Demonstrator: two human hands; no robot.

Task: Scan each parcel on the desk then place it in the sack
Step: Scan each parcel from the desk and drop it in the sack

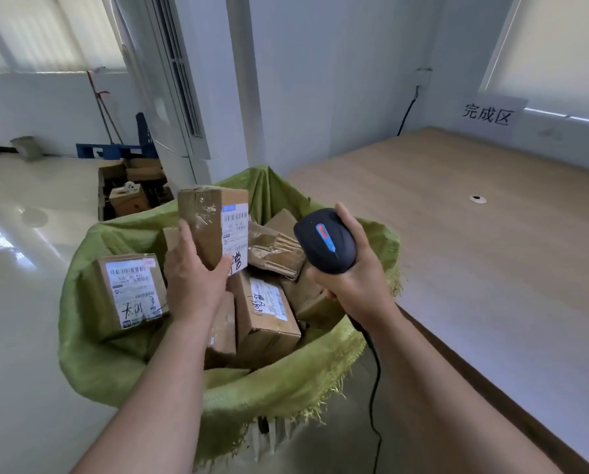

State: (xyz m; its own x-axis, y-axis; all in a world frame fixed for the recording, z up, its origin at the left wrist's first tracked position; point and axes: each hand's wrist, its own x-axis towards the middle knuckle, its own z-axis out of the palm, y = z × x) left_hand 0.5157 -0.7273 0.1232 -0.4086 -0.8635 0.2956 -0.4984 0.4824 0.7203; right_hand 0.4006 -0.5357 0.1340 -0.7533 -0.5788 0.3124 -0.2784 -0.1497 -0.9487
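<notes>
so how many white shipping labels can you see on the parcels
3: on the brown cardboard parcel in the left hand, the sack's left parcel, the middle one. Others may be hidden.

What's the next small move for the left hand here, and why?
Probably lower and release. The left hand grips a taped parcel upright, directly over the open green sack already holding several boxes. The right hand holds the scanner beside it, and the visible desk shows no other parcels.
</notes>
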